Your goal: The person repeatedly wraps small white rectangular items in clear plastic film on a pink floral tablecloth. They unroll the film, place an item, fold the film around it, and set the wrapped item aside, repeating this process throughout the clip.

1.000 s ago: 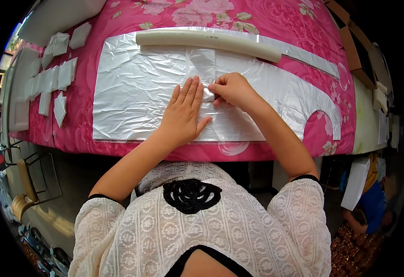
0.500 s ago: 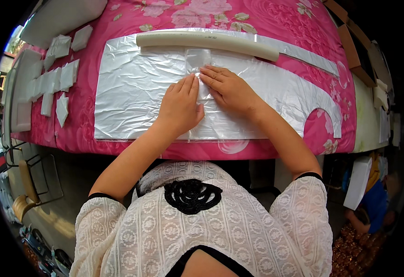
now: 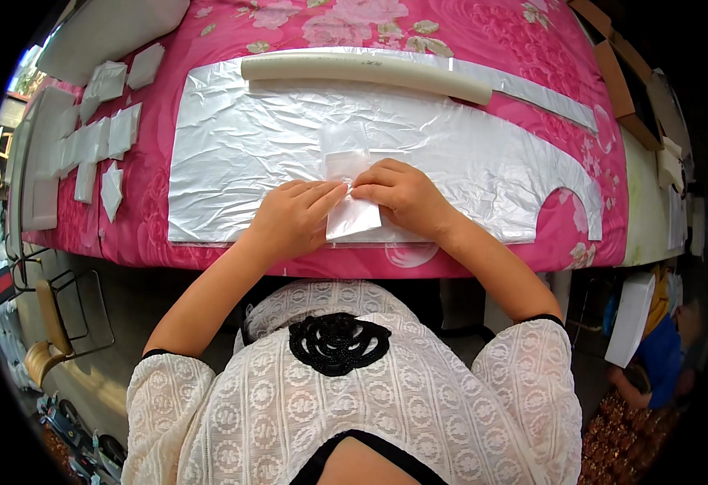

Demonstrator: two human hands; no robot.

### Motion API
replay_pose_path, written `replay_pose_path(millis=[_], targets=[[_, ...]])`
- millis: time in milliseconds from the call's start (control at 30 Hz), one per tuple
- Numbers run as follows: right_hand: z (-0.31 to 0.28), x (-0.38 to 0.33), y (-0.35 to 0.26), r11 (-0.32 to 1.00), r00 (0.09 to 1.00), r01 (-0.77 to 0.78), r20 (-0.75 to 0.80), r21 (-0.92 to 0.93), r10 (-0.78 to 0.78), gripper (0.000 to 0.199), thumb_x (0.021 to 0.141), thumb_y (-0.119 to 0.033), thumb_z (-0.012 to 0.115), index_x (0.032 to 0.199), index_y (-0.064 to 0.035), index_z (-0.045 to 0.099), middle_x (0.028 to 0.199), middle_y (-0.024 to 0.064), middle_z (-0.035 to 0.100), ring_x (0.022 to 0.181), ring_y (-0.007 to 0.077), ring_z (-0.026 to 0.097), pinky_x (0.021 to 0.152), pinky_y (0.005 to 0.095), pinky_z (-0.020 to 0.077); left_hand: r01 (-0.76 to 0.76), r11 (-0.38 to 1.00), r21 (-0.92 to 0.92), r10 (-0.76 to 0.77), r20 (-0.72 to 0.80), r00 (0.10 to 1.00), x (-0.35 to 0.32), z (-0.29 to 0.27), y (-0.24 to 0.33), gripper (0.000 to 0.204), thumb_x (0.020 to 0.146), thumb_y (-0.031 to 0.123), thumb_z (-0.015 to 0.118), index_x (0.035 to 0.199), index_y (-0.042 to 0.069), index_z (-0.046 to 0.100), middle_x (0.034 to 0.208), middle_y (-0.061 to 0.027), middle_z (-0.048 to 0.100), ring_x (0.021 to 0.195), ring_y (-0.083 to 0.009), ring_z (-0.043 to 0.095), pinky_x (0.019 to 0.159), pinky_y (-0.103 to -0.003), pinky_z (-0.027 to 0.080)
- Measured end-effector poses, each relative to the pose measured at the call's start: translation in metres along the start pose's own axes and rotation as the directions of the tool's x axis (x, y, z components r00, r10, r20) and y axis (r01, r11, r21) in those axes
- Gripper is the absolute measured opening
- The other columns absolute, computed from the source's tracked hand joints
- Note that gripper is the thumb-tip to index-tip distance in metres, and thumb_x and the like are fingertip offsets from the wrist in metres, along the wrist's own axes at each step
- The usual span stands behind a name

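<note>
A large silvery-white thin plastic sheet (image 3: 240,162) lies spread before me, its right end cut in a curve with narrow strips. Over its middle is a small folded piece of translucent plastic film (image 3: 354,218), with another pale film panel (image 3: 343,139) just beyond it. My left hand (image 3: 293,214) is closed at the folded film's left side, fingertips together on it. From the right, my right hand (image 3: 405,198) pinches the same film, its thumb and fingers drawn in. The fingertips of both hands almost meet; the film's grasped edge is partly hidden under them.
A cream-coloured tube (image 3: 362,74) rests across the sheet's far part. Several small folded white plastic packets (image 3: 123,131) lie at the left on the pink flowered cloth (image 3: 346,24). Cardboard boxes (image 3: 625,97) stand at the right edge, and a chair (image 3: 54,315) is at lower left.
Both hands have drawn nearer to me from the middle of the sheet. A folded flap of film now shows between them, and their flat fingers have become pinched.
</note>
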State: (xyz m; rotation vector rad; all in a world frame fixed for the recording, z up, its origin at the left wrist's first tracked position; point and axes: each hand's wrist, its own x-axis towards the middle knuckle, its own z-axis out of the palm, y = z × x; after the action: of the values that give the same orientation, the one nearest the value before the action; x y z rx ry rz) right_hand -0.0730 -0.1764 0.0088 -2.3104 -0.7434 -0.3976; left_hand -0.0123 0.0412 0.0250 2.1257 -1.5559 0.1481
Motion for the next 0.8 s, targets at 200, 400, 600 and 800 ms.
replay_pose_path(millis=[200, 400, 600, 800], targets=[[-0.005, 0.004, -0.009, 0.927, 0.929, -0.360, -0.049, 0.100, 0.366, 0.018, 0.073, -0.002, 0.063, 0.089, -0.0069, 0.068, 0.080, 0.0055, 0.065, 0.075, 0.0216, 0.061, 0.067, 0.0305, 0.0491, 0.282, 0.947, -0.153, -0.286, -0.006, 0.958, 0.003, 0.002, 0.004, 0.043, 0.071, 0.010, 0.065, 0.112, 0.002, 0.056, 0.090, -0.0095, 0.067, 0.077, -0.0254, 0.065, 0.066, -0.033, 0.050], [-0.020, 0.037, -0.001, 0.510, 0.552, -0.832, 0.228, 0.219, 0.802, 0.020, 0.080, -0.018, 0.060, 0.079, 0.0012, 0.066, 0.064, 0.0069, 0.064, 0.056, 0.0116, 0.059, 0.054, 0.0244, 0.0457, 0.707, 0.646, -0.288, -0.699, 0.150, 0.700, 0.031, 0.005, -0.014, 0.064, 0.077, 0.023, 0.068, 0.127, -0.009, 0.042, 0.071, -0.0130, 0.066, 0.061, -0.0232, 0.065, 0.056, -0.032, 0.049], [-0.023, 0.047, 0.006, 0.413, 0.458, -0.889, 0.338, 0.200, 0.822, 0.020, 0.076, -0.019, 0.061, 0.072, 0.0008, 0.064, 0.062, 0.0062, 0.063, 0.053, 0.0111, 0.061, 0.050, 0.0247, 0.0461, 0.749, 0.589, -0.305, -0.723, 0.216, 0.656, 0.038, -0.004, -0.012, 0.084, 0.072, 0.024, 0.073, 0.133, -0.013, 0.028, 0.063, -0.0080, 0.064, 0.055, -0.0200, 0.063, 0.054, -0.029, 0.049], [-0.024, 0.049, 0.004, 0.414, 0.440, -0.898, 0.326, 0.150, 0.837, 0.019, 0.074, -0.018, 0.062, 0.071, -0.0003, 0.064, 0.060, 0.0065, 0.062, 0.053, 0.0113, 0.060, 0.050, 0.0252, 0.0462, 0.258, 0.939, 0.229, -0.224, -0.167, 0.960, 0.031, 0.009, -0.014, 0.085, 0.073, 0.032, 0.071, 0.135, -0.010, 0.030, 0.122, -0.0216, 0.052, 0.111, -0.0282, 0.053, 0.090, -0.037, 0.044]])
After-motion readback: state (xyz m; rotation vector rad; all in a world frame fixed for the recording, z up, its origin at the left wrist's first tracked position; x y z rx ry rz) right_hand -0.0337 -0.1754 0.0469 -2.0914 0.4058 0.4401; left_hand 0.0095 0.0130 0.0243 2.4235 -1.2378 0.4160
